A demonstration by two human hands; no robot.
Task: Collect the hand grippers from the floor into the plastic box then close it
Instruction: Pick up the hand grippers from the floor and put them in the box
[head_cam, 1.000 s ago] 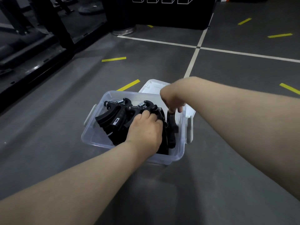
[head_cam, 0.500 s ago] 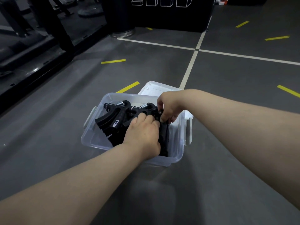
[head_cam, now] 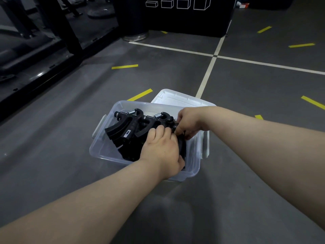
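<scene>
- We judge the collecting step to be nearly done: the black hand grippers [head_cam: 128,128] are piled inside the clear plastic box [head_cam: 102,147], and we see none on the floor [head_cam: 66,173] around it.
- Both hands are down in the right half of the box, apparently settling one of the grippers into the pile.
- The left hand [head_cam: 161,150] lies over the near right of the pile. Its fingers are curled down round a gripper handle, with the thumb on the near side.
- The right hand [head_cam: 189,122] comes in from the right and pinches the head of a gripper at the far right of the pile. Its fingertips are partly hidden.
- The hands almost meet, with the grippers directly under and between them.
- The white lid [head_cam: 175,99] lies on the floor at the box's far right corner. We cannot tell whether it touches the box.
- The next move, as we read it, is to let go and lift both hands clear. We then check that nothing stands above the rim, reach for the lid, seat it squarely and press down the side latches [head_cam: 204,147].
</scene>
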